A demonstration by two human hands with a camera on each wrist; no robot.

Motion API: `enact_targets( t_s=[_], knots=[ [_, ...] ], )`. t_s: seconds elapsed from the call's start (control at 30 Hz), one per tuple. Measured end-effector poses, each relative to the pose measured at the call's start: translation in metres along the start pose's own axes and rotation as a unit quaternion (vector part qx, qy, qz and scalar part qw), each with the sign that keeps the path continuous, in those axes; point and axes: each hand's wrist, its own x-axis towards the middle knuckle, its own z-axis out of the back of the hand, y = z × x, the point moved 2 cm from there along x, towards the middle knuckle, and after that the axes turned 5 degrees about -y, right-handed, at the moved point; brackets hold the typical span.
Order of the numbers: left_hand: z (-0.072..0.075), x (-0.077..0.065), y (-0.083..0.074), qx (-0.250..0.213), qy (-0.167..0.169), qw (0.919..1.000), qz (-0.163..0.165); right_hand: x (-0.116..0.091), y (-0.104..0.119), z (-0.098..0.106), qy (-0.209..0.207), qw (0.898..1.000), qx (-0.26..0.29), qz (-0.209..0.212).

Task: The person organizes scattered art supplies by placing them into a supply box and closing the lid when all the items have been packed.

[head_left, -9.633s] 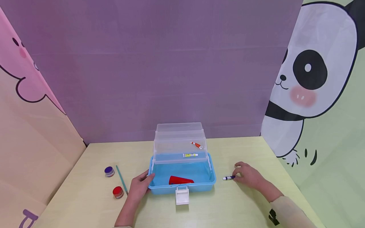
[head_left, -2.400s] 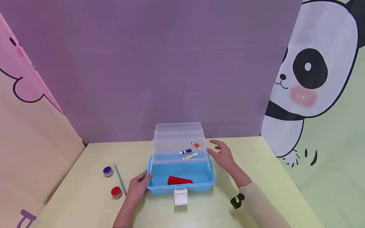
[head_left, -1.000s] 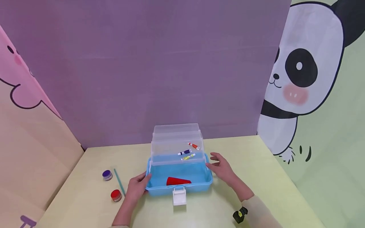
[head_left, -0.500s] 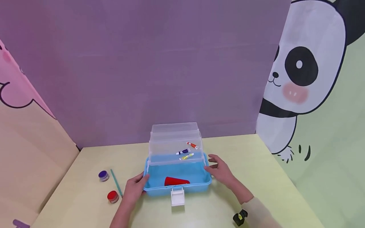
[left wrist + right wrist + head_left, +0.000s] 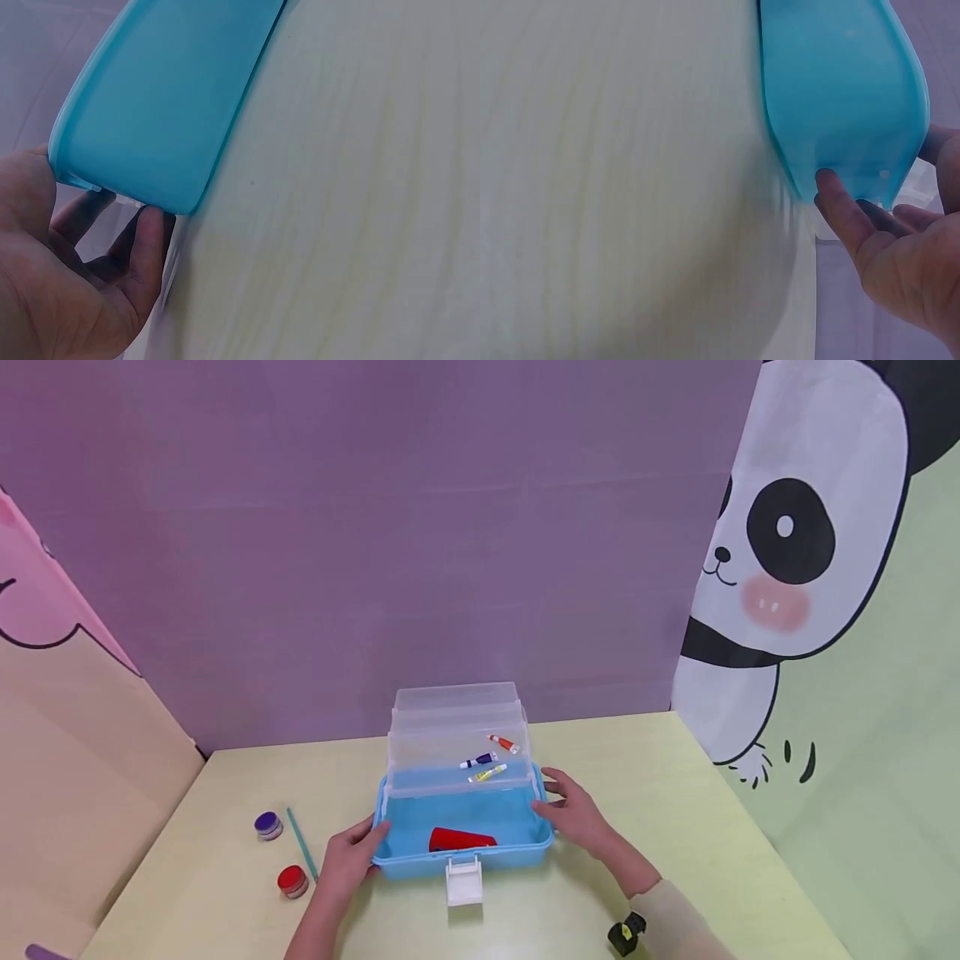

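Observation:
A blue storage box [image 5: 457, 810] stands on the table with its translucent lid and tray part [image 5: 453, 697] raised at the back. My left hand [image 5: 347, 862] grips the box's left side, thumb over the rim; in the left wrist view its fingers curl at the box's corner. On the opposite side, my right hand [image 5: 576, 817] holds the right rim, thumb inside and fingers outside. Orange [image 5: 503, 744], dark purple [image 5: 478, 761] and yellow [image 5: 488, 773] paint tubes lie on the translucent tray. Inside the box lies a red tapered object [image 5: 459, 839].
Left of the box stand a purple-lidded jar [image 5: 268, 826] and a red-lidded jar [image 5: 292, 882]. Beside them lies a thin teal stick [image 5: 302, 845]. A white latch [image 5: 464, 883] hangs at the box's front. The table [image 5: 630, 752] meets a purple backdrop [image 5: 450, 552] behind.
The dark purple tube, pinched by my right hand over the table earlier, now lies on the tray. My right hand has since come down onto the box's right rim. The left hand keeps its grip.

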Motion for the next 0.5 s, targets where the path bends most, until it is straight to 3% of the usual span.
enact_targets(
  t_s=[0.5],
  knots=[
    [0.0019, -0.0020, 0.0004, -0.004, -0.002, 1.0000, 0.005, 0.0012, -0.0048, -0.0070, -0.005, 0.997, 0.050, -0.050]
  ],
)
